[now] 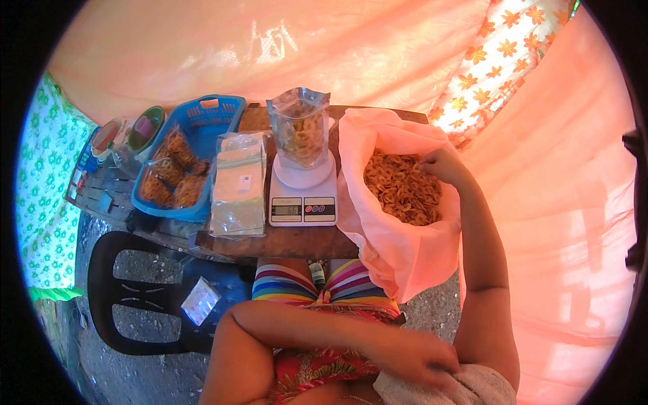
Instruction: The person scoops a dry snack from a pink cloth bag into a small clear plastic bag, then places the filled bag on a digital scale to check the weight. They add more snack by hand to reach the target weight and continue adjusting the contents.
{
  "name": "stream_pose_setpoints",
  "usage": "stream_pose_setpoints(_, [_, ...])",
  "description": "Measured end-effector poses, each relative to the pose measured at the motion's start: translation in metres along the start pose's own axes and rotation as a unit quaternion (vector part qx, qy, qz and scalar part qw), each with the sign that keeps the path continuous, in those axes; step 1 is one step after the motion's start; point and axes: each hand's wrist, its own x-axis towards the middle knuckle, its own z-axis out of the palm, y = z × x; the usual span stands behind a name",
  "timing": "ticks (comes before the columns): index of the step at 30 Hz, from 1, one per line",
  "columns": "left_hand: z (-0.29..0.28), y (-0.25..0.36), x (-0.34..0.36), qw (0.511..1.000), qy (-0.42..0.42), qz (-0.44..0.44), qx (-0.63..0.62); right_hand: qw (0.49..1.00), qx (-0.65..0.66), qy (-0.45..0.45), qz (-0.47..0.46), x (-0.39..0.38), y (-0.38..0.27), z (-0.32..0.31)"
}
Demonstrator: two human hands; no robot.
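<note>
My right hand (442, 166) reaches into the far right of a large pink-lined sack (388, 236). Its fingers are pinched together at the brown dried chips (403, 187) inside; what they hold is too small to tell. Across my body, my left hand (418, 359) lies against a pale towel (466, 388) near my right upper arm, its fingers blurred. Left of the sack, a clear stand-up pouch (301, 131) partly filled with yellowish chips stands upright on a white digital kitchen scale (304, 185). The scale's display is lit.
A stack of flat, empty pouches (238, 196) lies left of the scale on the wooden table (290, 243). Beyond it, a blue plastic basket (216, 116) holds several filled bags (174, 165). A black chair (104, 290) with a small shiny packet (200, 301) stands at the left. Pink cloth (540, 236) hangs behind and right.
</note>
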Motion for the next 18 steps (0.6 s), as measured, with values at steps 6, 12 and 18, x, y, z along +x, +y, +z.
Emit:
stream_pose_setpoints(6, [-0.023,0.044,0.0,0.946,0.156,-0.018,-0.285,0.997,0.058,0.041,-0.003,-0.01,-0.006,0.003])
stream_pose_setpoints(12, [-0.044,0.116,-0.008,0.878,0.198,0.064,-0.431,0.994,0.074,0.056,-0.049,-0.003,0.006,-0.001])
stream_pose_setpoints(18, [-0.018,0.137,0.004,0.744,0.136,0.185,-0.627,0.993,-0.009,0.11,-0.039,-0.016,-0.011,0.002])
